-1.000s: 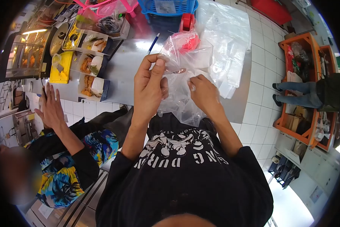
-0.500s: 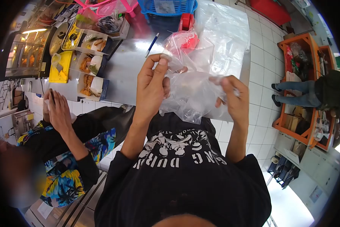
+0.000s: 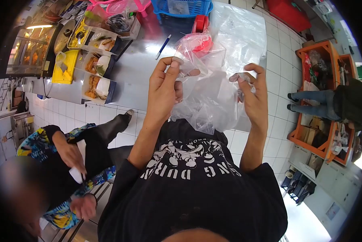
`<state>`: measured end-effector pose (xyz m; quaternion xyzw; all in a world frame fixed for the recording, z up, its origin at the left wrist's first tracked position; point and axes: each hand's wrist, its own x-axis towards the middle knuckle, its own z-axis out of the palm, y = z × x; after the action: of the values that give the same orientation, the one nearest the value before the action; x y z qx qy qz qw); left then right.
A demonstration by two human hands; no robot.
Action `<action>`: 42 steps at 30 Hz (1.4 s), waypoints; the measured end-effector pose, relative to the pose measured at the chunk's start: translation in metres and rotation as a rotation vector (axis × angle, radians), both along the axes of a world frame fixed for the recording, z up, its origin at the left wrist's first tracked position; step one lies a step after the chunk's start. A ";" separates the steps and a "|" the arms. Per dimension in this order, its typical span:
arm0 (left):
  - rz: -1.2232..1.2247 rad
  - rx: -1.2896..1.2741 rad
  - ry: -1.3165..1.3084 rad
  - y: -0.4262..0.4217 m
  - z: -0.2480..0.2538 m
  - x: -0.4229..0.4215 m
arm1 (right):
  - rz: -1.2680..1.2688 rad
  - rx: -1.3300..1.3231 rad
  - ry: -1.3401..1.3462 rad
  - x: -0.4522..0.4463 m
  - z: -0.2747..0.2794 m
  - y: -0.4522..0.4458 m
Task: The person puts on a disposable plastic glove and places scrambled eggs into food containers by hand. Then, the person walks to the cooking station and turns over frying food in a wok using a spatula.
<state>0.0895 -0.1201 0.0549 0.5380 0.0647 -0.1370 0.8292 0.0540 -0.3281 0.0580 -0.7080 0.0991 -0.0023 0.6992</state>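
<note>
A clear plastic bag [image 3: 213,103] hangs crumpled between my hands, above the front edge of the steel table. My left hand [image 3: 164,82] is closed, thumb against fingers, pinching the bag's upper left edge. At the upper right edge, my right hand [image 3: 252,90] grips bunched plastic between thumb and fingers, with one finger raised. Behind the bag a reddish-pink object [image 3: 201,45] shows through clear plastic; I cannot tell its kind. Beyond it stands a red tape dispenser [image 3: 201,23]. A blue and white pen [image 3: 163,46] lies on the table near my left hand.
Plastic sheets or bags [image 3: 249,28] lie flat at the table's right. Leftward are open boxes of fried food [image 3: 93,85] and a yellow board [image 3: 64,72]. A blue basket [image 3: 183,9] stands at the back. A co-worker [image 3: 52,173] sits on my left; another person [image 3: 322,101] stands far right.
My right hand has shifted slightly right and up, its index finger lifting, and the bag's opening is pulled wider. The co-worker on the left has leaned back, their hands lowered away from the table.
</note>
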 end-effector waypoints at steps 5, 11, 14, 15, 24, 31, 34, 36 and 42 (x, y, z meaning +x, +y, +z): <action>-0.001 -0.006 0.008 -0.001 0.001 -0.003 | 0.317 -0.096 0.040 0.002 -0.043 0.013; 0.010 0.029 -0.013 0.002 0.004 -0.003 | 0.369 -0.735 0.047 0.008 -0.029 0.024; 0.049 -0.006 -0.004 -0.001 0.006 -0.003 | 0.307 -0.595 -0.067 0.008 -0.030 0.019; 0.039 -0.007 -0.005 0.000 0.005 -0.003 | 0.289 -0.422 -0.159 0.008 -0.031 0.016; 0.024 0.010 0.002 -0.004 0.004 -0.005 | 0.283 -0.594 -0.177 0.009 -0.035 -0.002; 0.001 -0.013 0.003 -0.003 0.004 -0.007 | 0.081 -0.939 -0.003 0.008 -0.043 0.016; 0.020 -0.013 0.002 -0.004 0.006 -0.006 | 0.042 -0.943 -0.065 0.008 -0.042 0.014; 0.021 -0.019 0.011 -0.002 0.003 -0.005 | 0.027 -0.853 -0.147 0.007 -0.039 0.009; -0.004 -0.037 0.016 -0.003 0.003 -0.003 | -0.162 0.011 -0.170 0.011 -0.009 -0.012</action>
<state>0.0863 -0.1229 0.0575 0.5217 0.0680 -0.1441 0.8381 0.0647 -0.3400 0.0486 -0.6911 0.0965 -0.1182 0.7065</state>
